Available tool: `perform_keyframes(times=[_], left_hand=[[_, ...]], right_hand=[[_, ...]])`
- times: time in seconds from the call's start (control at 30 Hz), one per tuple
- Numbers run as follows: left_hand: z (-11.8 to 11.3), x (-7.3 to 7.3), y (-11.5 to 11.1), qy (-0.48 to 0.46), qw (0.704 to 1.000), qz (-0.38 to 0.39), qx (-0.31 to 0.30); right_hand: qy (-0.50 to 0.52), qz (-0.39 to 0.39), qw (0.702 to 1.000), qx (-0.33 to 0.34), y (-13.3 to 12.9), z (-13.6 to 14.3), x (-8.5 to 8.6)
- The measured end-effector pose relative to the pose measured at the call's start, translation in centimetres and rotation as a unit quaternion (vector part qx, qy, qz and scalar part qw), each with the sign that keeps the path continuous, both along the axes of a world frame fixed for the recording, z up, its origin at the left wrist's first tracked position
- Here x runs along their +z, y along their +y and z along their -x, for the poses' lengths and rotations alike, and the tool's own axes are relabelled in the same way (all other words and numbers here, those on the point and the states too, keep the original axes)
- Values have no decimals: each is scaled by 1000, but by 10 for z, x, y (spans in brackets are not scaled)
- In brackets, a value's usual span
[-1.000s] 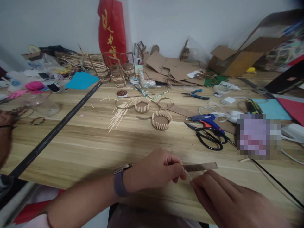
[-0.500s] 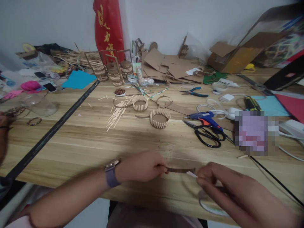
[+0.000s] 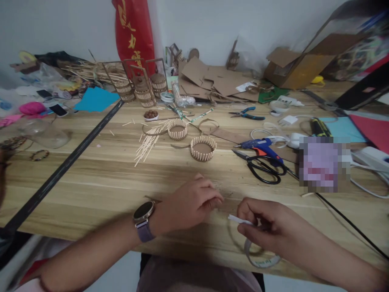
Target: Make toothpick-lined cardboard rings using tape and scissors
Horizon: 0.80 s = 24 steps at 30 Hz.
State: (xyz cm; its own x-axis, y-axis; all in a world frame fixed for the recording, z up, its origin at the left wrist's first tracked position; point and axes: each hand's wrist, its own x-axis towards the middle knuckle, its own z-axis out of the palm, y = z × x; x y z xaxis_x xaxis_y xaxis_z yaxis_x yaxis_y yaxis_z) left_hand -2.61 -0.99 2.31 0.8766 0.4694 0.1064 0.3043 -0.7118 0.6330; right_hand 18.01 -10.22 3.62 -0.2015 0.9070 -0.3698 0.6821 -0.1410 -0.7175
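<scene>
One white strip [image 3: 240,219] pinched in right hand [image 3: 270,223], left hand [image 3: 188,206] half-curled, contents unclear, two stick-walled baskets [image 3: 203,155] [image 3: 178,134]

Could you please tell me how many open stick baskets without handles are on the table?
2: one basket beside the loose sticks, another basket left of the scissors; others may be hidden.

From the left hand [image 3: 194,205], bare tabletop [image 3: 106,174] lay passable between 9 and 10 o'clock. Loose sticks [image 3: 148,142] obstructed between 10 and 11. At 12 o'clock, a short open stretch ended at a stick-walled ring [image 3: 203,157]. Scissors [image 3: 251,159] and a glue gun [image 3: 258,143] blocked 2 o'clock. The right hand [image 3: 267,221], pinching a pale strip [image 3: 238,219], narrowed 3 o'clock.
</scene>
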Motion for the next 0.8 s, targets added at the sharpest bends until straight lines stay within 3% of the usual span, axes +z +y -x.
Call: perform_keyframes(times=[0.13, 0.3, 0.63, 0.8], left_hand=[[-6, 10, -14, -43, 998, 55, 4], [-7, 12, -26, -52, 992, 108, 28], [3, 8, -55, -109, 992, 27, 53], [7, 6, -58, -104, 990, 58, 70]], right_hand=[[-16, -23, 999, 20, -2, 0, 0], [-39, -42, 998, 35, -10, 1, 1], [-6, 55, 998, -9, -13, 4, 13], [66, 19, 997, -19, -15, 2, 22]])
